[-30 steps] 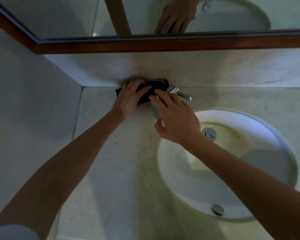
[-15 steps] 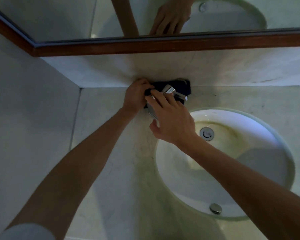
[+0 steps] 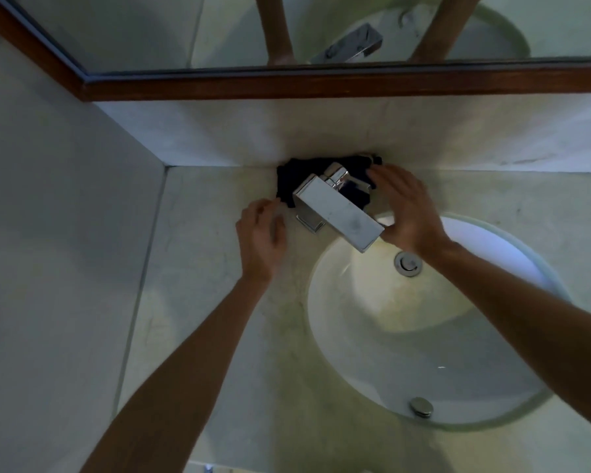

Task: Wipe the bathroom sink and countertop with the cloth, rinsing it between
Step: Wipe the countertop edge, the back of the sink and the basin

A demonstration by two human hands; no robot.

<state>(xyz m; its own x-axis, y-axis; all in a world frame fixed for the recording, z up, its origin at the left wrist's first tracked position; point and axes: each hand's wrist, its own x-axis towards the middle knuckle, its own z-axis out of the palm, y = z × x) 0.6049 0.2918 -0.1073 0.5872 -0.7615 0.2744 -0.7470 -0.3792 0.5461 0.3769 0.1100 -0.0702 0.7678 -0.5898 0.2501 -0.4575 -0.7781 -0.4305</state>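
— Cloth (image 3: 289, 186)'s bunched dark at the back of the surface (image 3: 198, 268), behind the chrome faucet (image 3: 338, 209) and right against the backsplash (image 3: 219, 134). See it?

— Yes. It wraps round the faucet's base on both sides.

— And the hands?

— The left hand (image 3: 261, 240) sits just left of the faucet, fingers curled loosely, tips at the cloth's near edge; gripping or only touching, I cannot tell. The right hand (image 3: 406, 206) is spread flat, fingertips on the cloth's right end, palm over the sink (image 3: 492, 397) rim.

— The basin?

— Nothing in it but the drain (image 3: 408, 263). The mirror (image 3: 151, 29) above reflects both forearms.
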